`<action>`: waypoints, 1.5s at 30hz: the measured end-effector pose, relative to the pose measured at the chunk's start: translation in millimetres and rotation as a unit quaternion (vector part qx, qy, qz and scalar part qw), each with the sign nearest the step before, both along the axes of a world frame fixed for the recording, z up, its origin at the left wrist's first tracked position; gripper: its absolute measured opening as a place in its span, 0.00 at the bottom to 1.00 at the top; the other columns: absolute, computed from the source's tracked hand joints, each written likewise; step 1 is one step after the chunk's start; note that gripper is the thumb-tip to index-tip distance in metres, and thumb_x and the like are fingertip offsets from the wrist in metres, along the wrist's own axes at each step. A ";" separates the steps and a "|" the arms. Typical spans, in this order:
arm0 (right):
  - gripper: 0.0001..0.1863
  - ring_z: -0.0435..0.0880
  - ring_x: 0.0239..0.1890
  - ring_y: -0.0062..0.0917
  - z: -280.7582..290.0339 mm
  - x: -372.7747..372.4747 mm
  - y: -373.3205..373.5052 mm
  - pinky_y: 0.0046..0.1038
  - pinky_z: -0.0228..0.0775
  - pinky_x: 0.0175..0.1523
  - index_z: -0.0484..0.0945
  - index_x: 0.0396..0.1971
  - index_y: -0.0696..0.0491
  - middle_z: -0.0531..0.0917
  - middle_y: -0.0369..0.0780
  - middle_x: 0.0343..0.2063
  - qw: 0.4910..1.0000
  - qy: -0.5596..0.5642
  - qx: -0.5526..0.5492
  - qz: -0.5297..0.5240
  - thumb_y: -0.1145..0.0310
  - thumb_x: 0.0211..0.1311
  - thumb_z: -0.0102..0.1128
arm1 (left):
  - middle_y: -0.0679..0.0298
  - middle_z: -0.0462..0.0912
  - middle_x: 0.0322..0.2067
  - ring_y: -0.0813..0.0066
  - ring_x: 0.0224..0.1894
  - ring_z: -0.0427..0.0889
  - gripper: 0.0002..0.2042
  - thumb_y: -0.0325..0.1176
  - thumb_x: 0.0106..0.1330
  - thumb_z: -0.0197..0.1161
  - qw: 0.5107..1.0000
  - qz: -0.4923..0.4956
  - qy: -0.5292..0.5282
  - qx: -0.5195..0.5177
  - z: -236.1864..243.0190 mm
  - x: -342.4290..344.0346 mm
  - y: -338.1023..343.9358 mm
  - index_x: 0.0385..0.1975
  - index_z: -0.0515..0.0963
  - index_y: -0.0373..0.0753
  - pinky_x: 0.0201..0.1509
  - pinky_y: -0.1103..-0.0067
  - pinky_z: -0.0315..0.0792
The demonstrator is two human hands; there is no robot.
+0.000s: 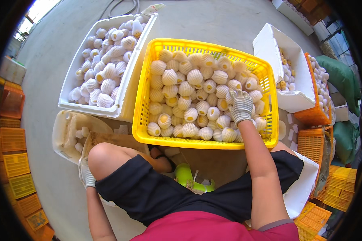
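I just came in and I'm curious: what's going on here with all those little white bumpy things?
A person is sitting with their gloved right hand among the fruits in white foam nets in a yellow plastic crate. It's hard to tell if that hand grips one. The gloved left hand is down beside the left knee; what it holds is hidden. More netted fruits fill a white foam box left of the crate.
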State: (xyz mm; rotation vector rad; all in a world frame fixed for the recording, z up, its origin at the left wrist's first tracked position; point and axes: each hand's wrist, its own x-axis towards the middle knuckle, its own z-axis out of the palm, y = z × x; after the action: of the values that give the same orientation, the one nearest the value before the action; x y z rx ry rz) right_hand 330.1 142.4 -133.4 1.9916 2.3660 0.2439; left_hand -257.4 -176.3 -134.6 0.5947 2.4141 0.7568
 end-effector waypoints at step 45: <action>0.10 0.79 0.34 0.14 57.6 -140.9 -132.0 0.18 0.76 0.36 0.80 0.42 0.59 0.82 0.35 0.33 0.687 0.718 -0.058 -0.096 0.68 0.72 0.56 | 0.51 0.78 0.27 0.56 0.28 0.79 0.04 0.27 0.70 0.57 0.892 -0.272 -0.199 0.301 74.4 303.4 174.2 0.37 0.75 0.33 0.34 0.70 0.73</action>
State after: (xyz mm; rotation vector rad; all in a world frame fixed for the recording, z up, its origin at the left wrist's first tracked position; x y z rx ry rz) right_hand 189.2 10.3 -75.8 2.7174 2.2955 -2.1645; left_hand 46.0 -2.1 -60.2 1.1609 1.5004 1.2248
